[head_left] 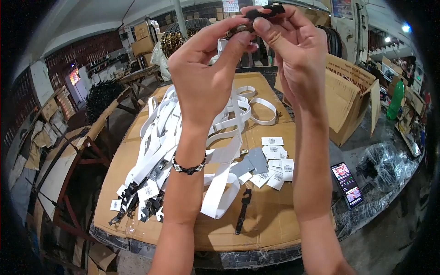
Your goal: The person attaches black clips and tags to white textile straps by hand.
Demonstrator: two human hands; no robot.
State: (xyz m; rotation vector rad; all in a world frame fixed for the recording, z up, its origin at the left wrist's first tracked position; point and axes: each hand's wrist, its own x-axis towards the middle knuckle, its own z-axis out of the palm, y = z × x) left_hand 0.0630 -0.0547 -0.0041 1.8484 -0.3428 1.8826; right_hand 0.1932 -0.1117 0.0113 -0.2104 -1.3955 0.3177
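Note:
Both hands are raised close together at the top of the view. My left hand (pixel 206 68) pinches the buckle end of a white belt (pixel 223 183), which hangs down behind my wrist to the cardboard. Between the fingers of my right hand (pixel 293 43) is a black plastic hanger (pixel 266 13), held against the buckle end. Another black hanger (pixel 244 211) lies on the cardboard sheet (pixel 275 229) below. Left of it is a pile of white belts (pixel 160 133), several with black hangers and tags. White tags (pixel 275 167) lie scattered between my forearms.
An open cardboard box (pixel 350 98) stands on the right. Near it are a phone (pixel 347 184) with its screen lit, crumpled clear plastic (pixel 387 167) and a green bottle (pixel 395 101). A wooden bench (pixel 68 160) is at the left.

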